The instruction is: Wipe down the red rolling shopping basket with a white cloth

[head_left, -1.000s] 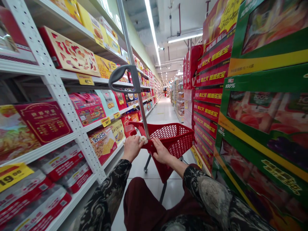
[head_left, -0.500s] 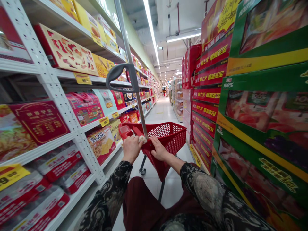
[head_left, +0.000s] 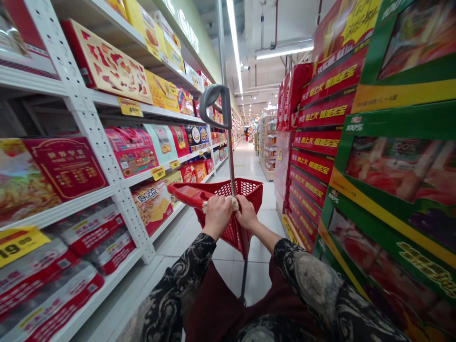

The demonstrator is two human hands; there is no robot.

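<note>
A red plastic shopping basket on wheels [head_left: 245, 189] stands in the aisle just ahead of me, with a grey metal pole [head_left: 231, 156] rising from its near rim to a grey handle [head_left: 213, 102]. My left hand [head_left: 217, 216] is closed on the near rim, with a pale crumpled cloth or tissue [head_left: 234, 203] pressed under its fingers beside the pole. My right hand [head_left: 246, 214] grips the rim right of the pole. Both hands nearly touch. The basket's inside is mostly hidden.
White shelves [head_left: 107, 109] of boxed snacks and yellow price tags line the left. Stacked red [head_left: 313, 142] and green cartons [head_left: 392, 161] wall the right. A tiled aisle [head_left: 245, 164] runs ahead between them, with more displays far off.
The basket has swung so its pole stands more upright and to the right. My two hands have come closer together on the rim beside the pole.
</note>
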